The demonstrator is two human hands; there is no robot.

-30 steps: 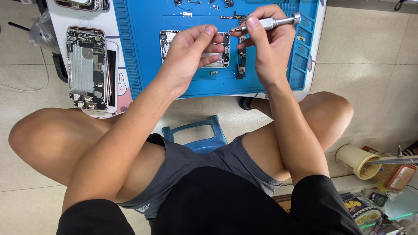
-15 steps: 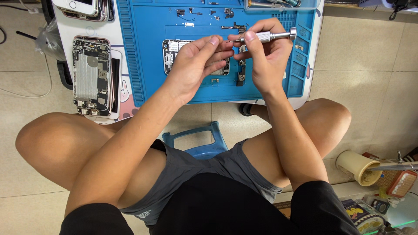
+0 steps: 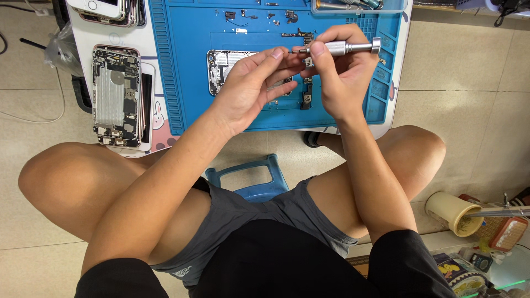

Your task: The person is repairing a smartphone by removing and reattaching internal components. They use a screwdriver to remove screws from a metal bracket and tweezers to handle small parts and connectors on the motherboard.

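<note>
Head cam showed the silver screwdriver pinched sideways in the right hand, raised just above the blue mat. Left hand curled fingertips at its tip, probably steadying a tiny part, over the opened phone shell.

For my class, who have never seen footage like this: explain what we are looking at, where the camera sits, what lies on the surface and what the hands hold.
There is no machine here. The one view comes from a camera on a person's head, looking down at their own arms and knees as they sit on a low blue stool. In front is a blue mat on a small table. On the mat lie an opened phone shell and small loose parts. Left of the mat lies another opened phone. The right hand holds a slim metal screwdriver. The left hand brings its fingertips to the screwdriver's tip, above the shell; what they pinch, if anything, is too small to tell.
</note>
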